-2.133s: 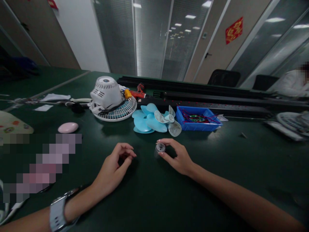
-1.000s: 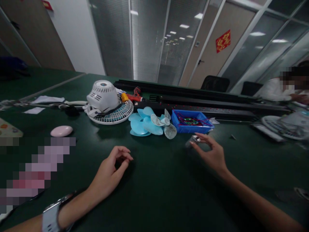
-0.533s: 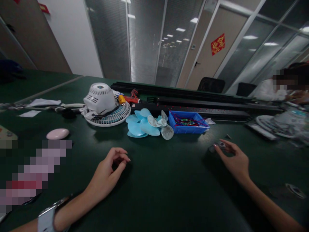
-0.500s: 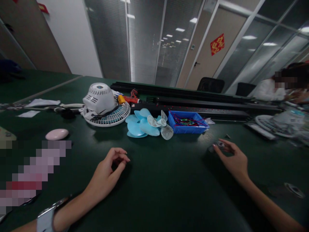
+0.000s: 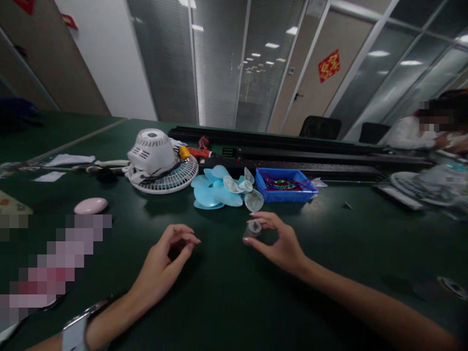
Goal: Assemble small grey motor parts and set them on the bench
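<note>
My right hand [image 5: 281, 243] pinches a small round canister [image 5: 253, 231] between thumb and fingers at the middle of the table. Its top is grey with a dark mark, and its side looks dull and partly see-through; its exact kind is unclear. To the left, my left hand [image 5: 171, 256] rests on its side with fingers loosely curled and holds nothing. Beyond both hands lie light blue fan blades [image 5: 217, 187], with a smaller greyish propeller [image 5: 243, 185] leaning on them. A blue bin [image 5: 287, 195] with red wires and green boards stands just behind the right hand.
A white fan head [image 5: 151, 153] sits on its grille at the back left, near an orange drill [image 5: 201, 150]. Long black rails [image 5: 300, 163] cross the back. A pink oval object [image 5: 90, 205] lies left. Another cylinder [image 5: 440, 287] stands right. A person [image 5: 413, 131] sits far right.
My right hand carried the canister rightward, then brought it back left to the middle of the table. My left hand stayed in place. The view shifted slightly.
</note>
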Motion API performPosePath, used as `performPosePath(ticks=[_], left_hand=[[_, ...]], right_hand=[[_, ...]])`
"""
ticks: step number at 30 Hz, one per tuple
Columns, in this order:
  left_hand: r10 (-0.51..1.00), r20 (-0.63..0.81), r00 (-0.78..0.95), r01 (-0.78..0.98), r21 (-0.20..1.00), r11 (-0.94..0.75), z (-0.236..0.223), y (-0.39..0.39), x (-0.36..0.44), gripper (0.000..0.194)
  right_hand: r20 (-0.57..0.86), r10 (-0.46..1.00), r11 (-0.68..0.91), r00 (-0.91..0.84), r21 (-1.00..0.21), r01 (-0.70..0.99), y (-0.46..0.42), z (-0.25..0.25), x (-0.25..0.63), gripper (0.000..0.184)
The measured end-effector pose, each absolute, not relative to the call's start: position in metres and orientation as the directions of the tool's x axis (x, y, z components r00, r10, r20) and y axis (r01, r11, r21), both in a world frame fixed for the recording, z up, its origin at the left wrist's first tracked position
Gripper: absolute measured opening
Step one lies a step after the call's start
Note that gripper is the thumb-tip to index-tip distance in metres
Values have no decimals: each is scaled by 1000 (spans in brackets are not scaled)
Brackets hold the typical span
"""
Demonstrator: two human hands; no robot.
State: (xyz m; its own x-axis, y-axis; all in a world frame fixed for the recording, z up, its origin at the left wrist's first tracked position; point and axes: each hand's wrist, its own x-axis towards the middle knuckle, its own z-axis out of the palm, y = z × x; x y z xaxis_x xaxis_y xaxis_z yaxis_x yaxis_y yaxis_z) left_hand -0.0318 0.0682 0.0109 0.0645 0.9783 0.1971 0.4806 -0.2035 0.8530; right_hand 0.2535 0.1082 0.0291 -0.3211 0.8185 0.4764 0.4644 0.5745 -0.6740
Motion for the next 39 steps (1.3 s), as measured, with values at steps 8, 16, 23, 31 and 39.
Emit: performPosePath(ticks=[8,16,23,31,39], left_hand=[[923,355,145,475,794,-380,42,69,-4,39],[926,276,259,497,784,-372,64,86,8,41],[913,356,199,517,753,-406,51,81,6,25],[906,419,51,505,772,-385,32,77,1,25],[914,406,-26,478,808,-345,37,78,-8,35]], right_hand=[[445,741,625,-503,-730,276,112,9,198,62],[450,734,641,-508,-707,299,110,5,202,64],[461,723,653,-515,-699,292,110,5,200,63],[445,707,667,-549,-678,309,109,7,199,64],[403,747,623,-529,-703,344,110,8,202,66]])
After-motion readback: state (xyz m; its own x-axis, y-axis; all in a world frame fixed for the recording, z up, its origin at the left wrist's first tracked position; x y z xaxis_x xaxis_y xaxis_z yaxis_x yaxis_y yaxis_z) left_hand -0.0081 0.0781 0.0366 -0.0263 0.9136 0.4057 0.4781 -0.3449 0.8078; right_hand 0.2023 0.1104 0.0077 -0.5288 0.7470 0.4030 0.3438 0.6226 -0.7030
